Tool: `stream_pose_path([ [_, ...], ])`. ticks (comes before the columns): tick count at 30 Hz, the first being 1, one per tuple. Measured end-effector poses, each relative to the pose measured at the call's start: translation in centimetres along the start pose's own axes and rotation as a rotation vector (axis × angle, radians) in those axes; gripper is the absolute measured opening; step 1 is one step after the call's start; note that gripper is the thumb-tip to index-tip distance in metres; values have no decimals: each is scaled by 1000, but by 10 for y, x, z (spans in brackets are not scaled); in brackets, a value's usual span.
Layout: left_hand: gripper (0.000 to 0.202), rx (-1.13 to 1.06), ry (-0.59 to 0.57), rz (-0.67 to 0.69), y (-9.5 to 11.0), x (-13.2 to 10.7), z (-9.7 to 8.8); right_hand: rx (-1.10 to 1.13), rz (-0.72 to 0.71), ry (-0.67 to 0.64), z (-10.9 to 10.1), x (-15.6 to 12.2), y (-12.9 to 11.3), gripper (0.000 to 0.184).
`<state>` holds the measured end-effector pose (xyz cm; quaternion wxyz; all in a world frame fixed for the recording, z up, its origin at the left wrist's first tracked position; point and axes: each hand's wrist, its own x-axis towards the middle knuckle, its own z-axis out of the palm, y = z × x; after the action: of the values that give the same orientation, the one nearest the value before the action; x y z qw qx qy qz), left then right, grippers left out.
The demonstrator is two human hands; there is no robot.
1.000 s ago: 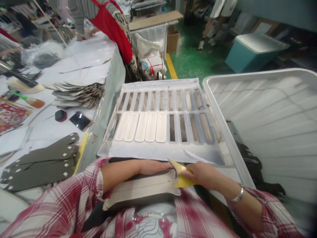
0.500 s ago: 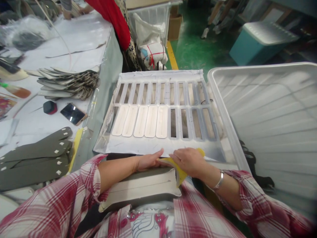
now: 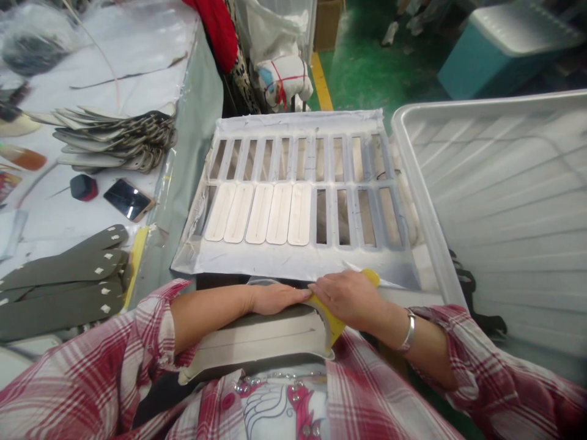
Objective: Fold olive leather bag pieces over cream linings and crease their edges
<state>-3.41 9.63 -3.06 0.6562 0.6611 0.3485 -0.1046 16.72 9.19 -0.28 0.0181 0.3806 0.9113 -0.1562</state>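
Note:
Close to my body lies a long cream piece (image 3: 266,342) with a line along its middle and dark, curled-up long sides. Stretched out along its far edge is my left hand (image 3: 277,298), its fingertips meeting the fingers of my right hand (image 3: 346,299). The right fingers are bent over a yellow sheet (image 3: 338,327), gripping it at the right end of the cream piece. Just beyond my hands lies a white frame (image 3: 257,260) with two rows of rectangular slots. Several cream rounded strips (image 3: 261,214) lie side by side on its front row.
A big translucent plastic bin (image 3: 499,183) stands on the right. On the left table are stacked curved pieces (image 3: 119,140), a phone (image 3: 129,200), a small dark object (image 3: 83,187) and dark grey pieces with white marks (image 3: 64,284). A teal box (image 3: 481,64) sits further back.
My left hand's raised thumb has come down, and the hand now lies flatter, reaching to my right fingers. My right hand keeps hold of the yellow sheet. The camera view has shifted slightly.

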Motion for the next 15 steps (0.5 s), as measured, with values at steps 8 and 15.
stream_pose_path([
  [8,58,-28,-48,191,11,-5,-1,24,128,0,3,-11,-19,32],
  [15,61,59,75,-6,30,-34,-3,106,223,-53,-17,-28,-2,46],
])
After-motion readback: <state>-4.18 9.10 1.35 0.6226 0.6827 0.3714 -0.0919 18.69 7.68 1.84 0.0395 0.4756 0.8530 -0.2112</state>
